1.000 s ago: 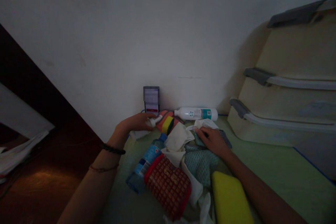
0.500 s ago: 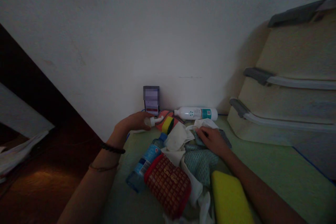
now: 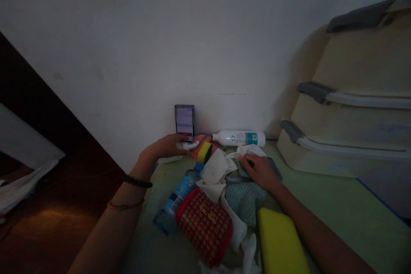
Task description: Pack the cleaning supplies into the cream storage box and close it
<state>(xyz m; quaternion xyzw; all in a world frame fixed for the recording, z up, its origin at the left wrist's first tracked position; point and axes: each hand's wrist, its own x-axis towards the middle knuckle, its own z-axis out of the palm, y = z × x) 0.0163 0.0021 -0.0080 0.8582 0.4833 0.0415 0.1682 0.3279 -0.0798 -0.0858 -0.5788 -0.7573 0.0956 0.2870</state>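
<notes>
Grn tabletop (image 3: 324, 201), L hand (image 3: 171, 144) gripping pump (image 3: 187, 146), R hand (image 3: 259, 170) atop rumpled cloths (image 3: 246, 197), clamp unclear

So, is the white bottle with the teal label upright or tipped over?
Tipped over: the white bottle lies on its side, lengthwise along the wall.

This looks like a room in a home. Beyond the left hand (image 3: 170, 145) and right hand (image 3: 257, 171) rises a plain, marked wall (image 3: 144, 43), a phone (image 3: 185, 123) propped against it just past the left hand. Right of the right hand stand cream storage bins (image 3: 349, 135) with grey latches; down to the left hand's left is a dark reddish floor (image 3: 64, 214). Household goods, a sponge (image 3: 204, 151) between the hands and blue-green cloth (image 3: 244, 199) by the right, crowd a green counter (image 3: 327, 205).
</notes>
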